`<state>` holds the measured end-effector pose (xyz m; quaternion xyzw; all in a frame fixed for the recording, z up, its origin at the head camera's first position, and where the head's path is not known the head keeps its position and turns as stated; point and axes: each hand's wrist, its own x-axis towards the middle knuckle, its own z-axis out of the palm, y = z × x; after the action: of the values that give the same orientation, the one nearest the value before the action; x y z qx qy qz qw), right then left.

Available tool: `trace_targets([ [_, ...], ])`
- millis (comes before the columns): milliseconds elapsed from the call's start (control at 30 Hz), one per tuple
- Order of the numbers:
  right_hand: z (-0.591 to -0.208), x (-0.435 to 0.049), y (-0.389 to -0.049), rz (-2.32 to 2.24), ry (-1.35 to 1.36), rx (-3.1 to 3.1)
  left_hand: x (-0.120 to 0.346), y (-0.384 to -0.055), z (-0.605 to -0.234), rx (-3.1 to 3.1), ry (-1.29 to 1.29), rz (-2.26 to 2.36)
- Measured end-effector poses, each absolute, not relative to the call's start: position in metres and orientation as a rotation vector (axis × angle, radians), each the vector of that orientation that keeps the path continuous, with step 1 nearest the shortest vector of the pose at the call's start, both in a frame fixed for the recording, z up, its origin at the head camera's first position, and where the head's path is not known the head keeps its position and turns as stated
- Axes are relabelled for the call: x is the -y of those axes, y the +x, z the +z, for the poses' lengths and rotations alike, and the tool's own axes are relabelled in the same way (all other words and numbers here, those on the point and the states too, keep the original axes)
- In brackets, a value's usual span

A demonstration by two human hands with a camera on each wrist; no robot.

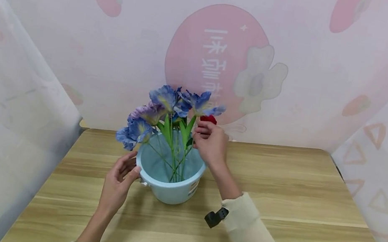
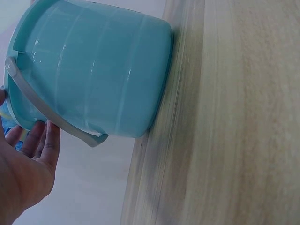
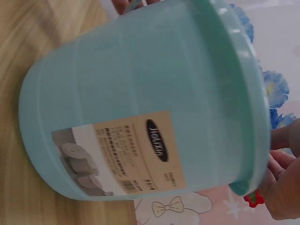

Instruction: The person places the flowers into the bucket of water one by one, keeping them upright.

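A light blue plastic bucket [image 1: 171, 195] stands upright, with several artificial flowers leaning in it. Blue blooms [image 1: 164, 96] and a purple bloom [image 1: 149, 112] spread above the rim on thin green stems [image 1: 174, 160]. My left hand [image 1: 119, 181] holds the bucket's left rim, thumb at the top edge and fingers outside, close by the grey handle [image 2: 51, 115]. At the far right rim, my right hand [image 1: 211, 143] pinches a flower stem; which bloom it belongs to I cannot tell. A red flower [image 1: 208, 118] shows just behind that hand, partly hidden.
The bucket rests on a wood-grain table [image 1: 280, 202] near its back edge. Behind rises a pale printed curtain [image 1: 134, 44], with more of it along both sides. A paper label [image 3: 126, 154] is stuck on the bucket's side. A black device [image 1: 216, 217] sits at the right cuff.
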<state>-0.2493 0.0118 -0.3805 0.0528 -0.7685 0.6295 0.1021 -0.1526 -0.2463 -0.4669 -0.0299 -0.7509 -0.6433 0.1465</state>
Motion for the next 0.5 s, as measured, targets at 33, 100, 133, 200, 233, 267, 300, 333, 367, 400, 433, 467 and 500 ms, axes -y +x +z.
trace_targets([
  [33,-0.3817,-0.0107,-0.2491,1.842,0.157,2.275,0.246,-0.1524,-0.4669,2.155,-0.092,-1.857],
  [100,-0.3842,-0.0092,-0.2491,1.816,0.148,2.295,0.2455,-0.152,-0.467,2.147,-0.098,-1.864],
  [133,-0.385,-0.0087,-0.249,1.814,0.144,2.303,0.2453,-0.152,-0.4673,2.144,-0.103,-1.868],
  [200,-0.3857,-0.008,-0.2486,1.809,0.133,2.322,0.2452,-0.1519,-0.4674,2.144,-0.111,-1.87],
  [233,-0.3858,-0.0078,-0.2487,1.805,0.132,2.334,0.2452,-0.152,-0.4674,2.143,-0.116,-1.871],
  [267,-0.386,-0.0079,-0.2489,1.798,0.134,2.345,0.2452,-0.1522,-0.4674,2.145,-0.116,-1.87],
  [300,-0.3858,-0.008,-0.2491,1.792,0.138,2.357,0.2453,-0.1525,-0.4675,2.145,-0.117,-1.871],
  [333,-0.3856,-0.0081,-0.2493,1.786,0.144,2.369,0.2454,-0.1528,-0.4677,2.144,-0.118,-1.872],
  [367,-0.3855,-0.0084,-0.2495,1.778,0.151,2.381,0.2455,-0.153,-0.4677,2.145,-0.118,-1.87],
  [400,-0.3855,-0.0087,-0.2498,1.771,0.159,2.392,0.2455,-0.1531,-0.4679,2.144,-0.119,-1.87],
  [433,-0.3853,-0.0092,-0.2499,1.766,0.166,2.402,0.2454,-0.153,-0.468,2.142,-0.122,-1.87],
  [467,-0.3853,-0.0098,-0.2499,1.765,0.172,2.41,0.2453,-0.1529,-0.4682,2.142,-0.122,-1.869],
  [500,-0.3852,-0.0105,-0.2499,1.767,0.174,2.417,0.2451,-0.153,-0.4685,2.142,-0.125,-1.869],
])
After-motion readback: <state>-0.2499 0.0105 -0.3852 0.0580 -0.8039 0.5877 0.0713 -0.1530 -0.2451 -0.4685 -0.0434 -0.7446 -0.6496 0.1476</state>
